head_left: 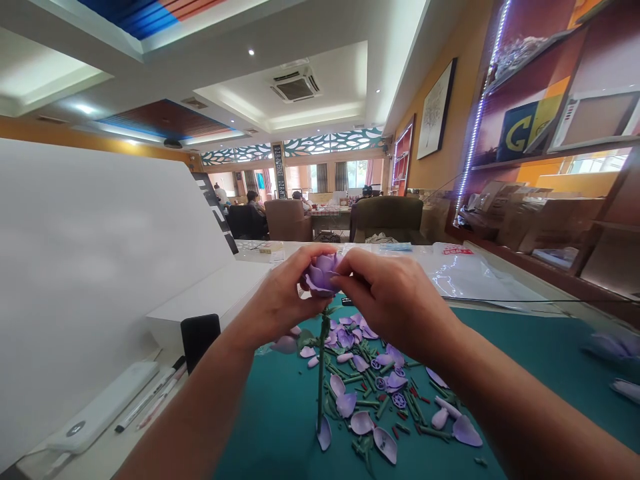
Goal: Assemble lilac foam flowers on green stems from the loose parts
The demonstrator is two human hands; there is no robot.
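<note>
A purple artificial rose (321,275) with layered foam-like petals is held up in front of me on a long green stem (323,373). My left hand (283,293) grips the flower's base and lower petals. My right hand (395,300) pinches the top edge of the bloom from the right. Beneath the hands, loose lilac petals (361,421), green stem pieces (367,403) and small purple rosette parts (399,400) lie scattered on a teal mat (280,427). The hands hide the bloom's middle.
A white board (90,267) rises on the left, with a black phone (200,340), a white power bank (103,407) and pens (150,393) beside the mat. A plastic sheet (475,273) lies ahead. Seated people (255,203) are far back.
</note>
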